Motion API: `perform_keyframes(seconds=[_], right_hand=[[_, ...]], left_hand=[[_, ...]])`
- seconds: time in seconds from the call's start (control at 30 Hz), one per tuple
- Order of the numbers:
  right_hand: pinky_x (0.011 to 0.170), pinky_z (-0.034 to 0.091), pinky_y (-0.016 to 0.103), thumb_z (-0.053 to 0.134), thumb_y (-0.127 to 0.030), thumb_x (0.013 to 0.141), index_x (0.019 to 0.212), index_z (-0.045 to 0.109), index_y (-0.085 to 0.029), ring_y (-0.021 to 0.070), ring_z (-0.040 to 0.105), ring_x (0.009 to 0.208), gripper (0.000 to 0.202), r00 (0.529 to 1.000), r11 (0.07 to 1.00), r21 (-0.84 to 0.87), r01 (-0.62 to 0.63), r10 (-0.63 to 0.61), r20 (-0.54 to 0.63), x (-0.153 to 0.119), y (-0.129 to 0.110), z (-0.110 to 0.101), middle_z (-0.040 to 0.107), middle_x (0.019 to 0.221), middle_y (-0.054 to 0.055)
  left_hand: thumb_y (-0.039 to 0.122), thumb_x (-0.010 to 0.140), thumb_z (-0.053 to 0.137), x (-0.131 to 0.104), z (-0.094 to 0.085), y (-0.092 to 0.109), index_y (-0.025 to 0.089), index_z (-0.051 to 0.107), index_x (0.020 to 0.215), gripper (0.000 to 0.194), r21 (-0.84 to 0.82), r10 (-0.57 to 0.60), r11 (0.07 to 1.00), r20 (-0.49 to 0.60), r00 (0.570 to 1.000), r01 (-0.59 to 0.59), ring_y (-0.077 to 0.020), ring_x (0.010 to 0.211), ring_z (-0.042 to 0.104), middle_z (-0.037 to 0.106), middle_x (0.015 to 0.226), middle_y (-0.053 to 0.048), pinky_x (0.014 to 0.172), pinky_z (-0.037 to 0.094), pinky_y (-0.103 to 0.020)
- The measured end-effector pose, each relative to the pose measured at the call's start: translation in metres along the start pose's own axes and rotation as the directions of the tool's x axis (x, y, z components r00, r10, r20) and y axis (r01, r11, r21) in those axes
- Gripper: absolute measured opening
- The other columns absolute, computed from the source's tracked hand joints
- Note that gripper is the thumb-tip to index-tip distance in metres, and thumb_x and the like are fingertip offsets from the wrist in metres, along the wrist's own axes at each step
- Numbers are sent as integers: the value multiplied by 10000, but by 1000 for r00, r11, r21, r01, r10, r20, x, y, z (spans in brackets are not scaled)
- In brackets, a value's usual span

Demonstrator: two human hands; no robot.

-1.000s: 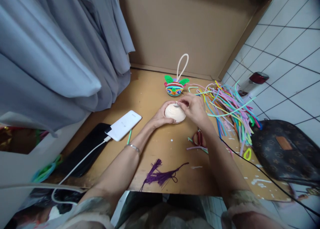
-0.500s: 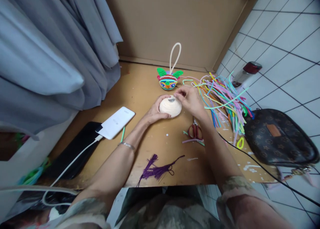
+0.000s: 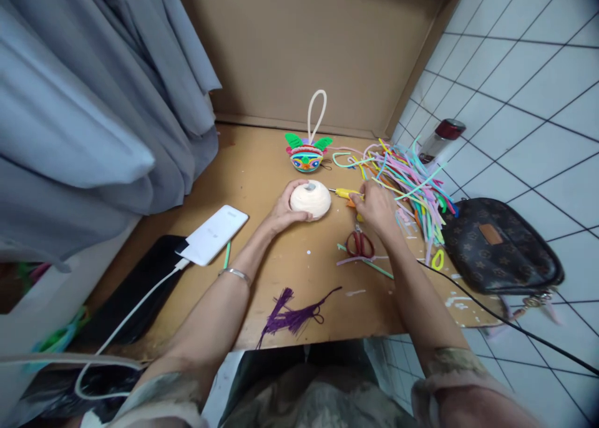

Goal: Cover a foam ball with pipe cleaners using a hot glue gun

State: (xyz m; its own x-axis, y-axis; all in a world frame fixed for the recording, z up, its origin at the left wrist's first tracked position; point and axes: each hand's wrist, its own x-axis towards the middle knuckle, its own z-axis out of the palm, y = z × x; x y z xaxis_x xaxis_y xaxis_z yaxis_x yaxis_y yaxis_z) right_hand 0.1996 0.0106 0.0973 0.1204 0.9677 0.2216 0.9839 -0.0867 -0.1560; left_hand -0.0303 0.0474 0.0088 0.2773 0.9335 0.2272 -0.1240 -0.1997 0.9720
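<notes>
Lying nearest, at the front edge of the wooden tabletop (image 3: 281,166): a purple tassel (image 3: 292,317). Sitting further left, a dark phone (image 3: 140,284) with a white power bank (image 3: 213,234) on its far end, a white cable (image 3: 133,319) trailing off toward the near edge. Resting just past the tassel, red-handled scissors (image 3: 359,243) among a few cut stems.

Cupping a cream wound ball (image 3: 310,198) at mid-table: the left hand (image 3: 283,206), fingers curled round its left side, the ball resting on the wood. Looking light and somewhat soft-surfaced, probably fuzzy enough not to slip, though likely crushable if squeezed; best being held by the sides, as here, keeping the small opening on top clear.

Closing on a yellow tool (image 3: 347,193), seemingly a glue gun, its tip pointing toward the ball but not touching: the right hand (image 3: 377,206), a black cord (image 3: 491,319) running back toward the lower right.

Spreading beyond, a loose heap of coloured pipe cleaners (image 3: 407,178), bendy and light. Standing behind the ball, a finished striped ornament (image 3: 306,156) with green ears and a cream loop.

Closing off the back, a cardboard wall (image 3: 304,47); hanging at left, grey fabric (image 3: 84,91); lying at right on white floor tiles (image 3: 528,91), a brown patterned bag (image 3: 500,247) and a red-capped bottle (image 3: 440,138).
</notes>
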Motion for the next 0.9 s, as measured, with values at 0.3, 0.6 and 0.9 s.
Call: perform_keyframes(seconds=[0.3,0.6,0.9], right_hand=[[771,462,326,614,-260,941,1221,649,-158,310,732,1068,300,963,981,16,-195,189,192,3,39,37,787,1153,165],[824,496,399,586,-199,890,1210,663,-104,362,709,1045,342,960,961,3,-275,275,45,4,63,42,738,1165,247],[749,517,327,608,-287,879,965,692,-202,196,634,766,147,922,701,602,383,-246,-299,-1,1,22,707,881,56]], left_hand=[[373,461,921,1,-7,-9,225,529,1339,973,27,26,999,-7,1000,-26,-339,1258,628,619,1396,-101,1134,505,-482],[385,461,926,1,-7,-8,230,529,1351,987,45,15,999,-7,1000,-15,-331,1252,627,614,1392,-94,1156,484,-487],[375,465,918,-1,-1,-3,205,535,1332,962,71,51,996,11,999,-51,-343,1264,631,610,1412,-120,1132,513,-488]])
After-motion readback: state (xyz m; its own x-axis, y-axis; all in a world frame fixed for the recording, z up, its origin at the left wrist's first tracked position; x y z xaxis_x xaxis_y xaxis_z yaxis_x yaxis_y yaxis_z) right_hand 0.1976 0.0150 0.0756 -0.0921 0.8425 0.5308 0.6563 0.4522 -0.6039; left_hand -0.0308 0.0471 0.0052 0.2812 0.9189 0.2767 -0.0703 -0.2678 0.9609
